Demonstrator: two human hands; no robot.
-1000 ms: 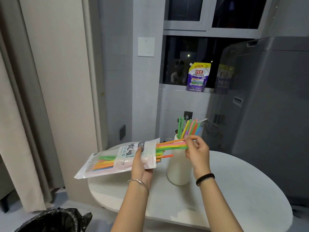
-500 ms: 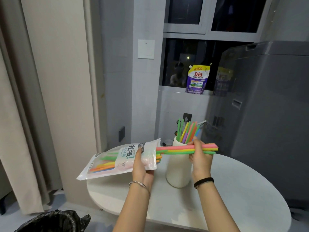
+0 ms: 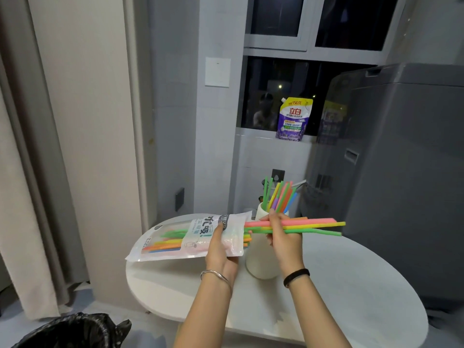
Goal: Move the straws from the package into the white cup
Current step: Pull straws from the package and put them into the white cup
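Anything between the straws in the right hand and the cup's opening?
Nothing foreign. The right hand holds the bunch level in front of the white cup's top; only the straws already standing in the cup crowd its opening.

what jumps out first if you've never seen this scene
First, the bright bundle of straws, held level by the right hand and reaching rightward from the mouth of the straw package in the left hand. Just behind stands the white cup with more coloured straws upright in it, and a purple detergent pouch sits on the windowsill.
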